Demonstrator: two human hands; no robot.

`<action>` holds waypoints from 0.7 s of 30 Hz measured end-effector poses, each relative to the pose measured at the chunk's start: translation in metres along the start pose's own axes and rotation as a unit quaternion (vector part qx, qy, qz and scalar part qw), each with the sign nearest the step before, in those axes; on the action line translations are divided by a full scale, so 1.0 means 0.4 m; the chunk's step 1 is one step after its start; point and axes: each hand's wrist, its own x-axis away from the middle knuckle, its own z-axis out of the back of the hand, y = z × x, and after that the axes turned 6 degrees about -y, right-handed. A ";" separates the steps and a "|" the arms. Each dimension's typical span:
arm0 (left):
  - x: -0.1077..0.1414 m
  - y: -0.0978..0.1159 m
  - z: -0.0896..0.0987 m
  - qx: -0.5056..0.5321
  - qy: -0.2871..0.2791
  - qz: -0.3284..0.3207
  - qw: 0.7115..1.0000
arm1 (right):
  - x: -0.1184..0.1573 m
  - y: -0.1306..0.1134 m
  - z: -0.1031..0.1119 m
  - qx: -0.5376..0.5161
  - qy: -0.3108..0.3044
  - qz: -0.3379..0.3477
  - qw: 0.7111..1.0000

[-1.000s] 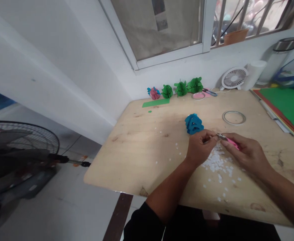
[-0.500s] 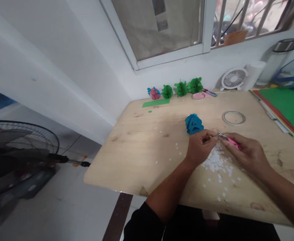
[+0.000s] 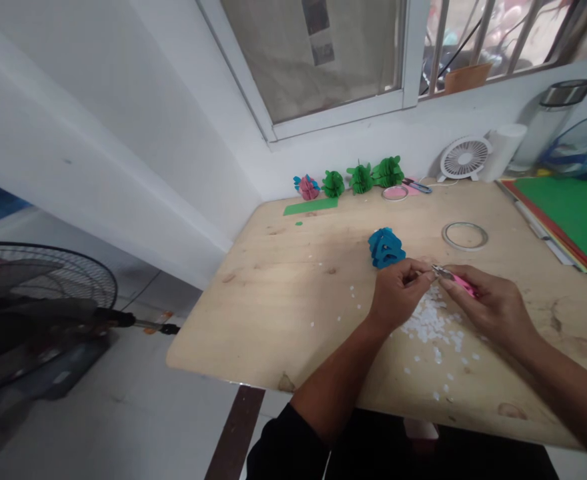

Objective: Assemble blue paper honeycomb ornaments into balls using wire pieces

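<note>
From where I'm standing, the pale wooden worktop (image 3: 273,287) fills most of the centre and lower right. Above it, at the top of the frame, is a window (image 3: 353,80) with two dark patches on its covered pane, too blurred to read for any print. A big standing fan (image 3: 48,300) sits at the lower left. At the right edge lies a stack of coloured sheets (image 3: 573,213), green uppermost.

Right of centre, both bare hands meet over the worktop. The right hand (image 3: 496,300) has its grip wrapped round a tool; the left hand (image 3: 398,293) keeps its grip in a tight pinch at the tool's tip, and I can't tell what is between its fingertips.

At the upper right are a metal-capped clear bottle (image 3: 536,133) and a white desk fan (image 3: 465,160). A blue paper shape (image 3: 386,248) sits just beyond the left hand. Along the wall stand three green paper shapes (image 3: 387,172) and a pink-and-blue one (image 3: 307,188).

A metal ring (image 3: 466,249) lies beyond the right hand. The pink-handled tool (image 3: 463,285) points its metal head leftward. Smallest are the white bits (image 3: 428,323), scattered below and between the hands.
</note>
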 end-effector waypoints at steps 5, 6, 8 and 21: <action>0.000 -0.004 0.001 -0.001 0.003 0.003 1.000 | 0.001 0.001 -0.005 0.000 0.004 -0.007 1.000; -0.001 -0.005 0.000 0.000 0.004 0.004 1.000 | 0.001 0.000 -0.005 -0.001 0.004 -0.010 1.000; -0.001 -0.005 -0.001 0.002 0.004 0.005 1.000 | 0.001 0.001 -0.003 -0.001 0.009 -0.020 1.000; -0.008 -0.011 0.003 0.026 0.035 0.012 0.999 | -0.006 0.008 -0.001 -0.069 -0.036 -0.064 0.995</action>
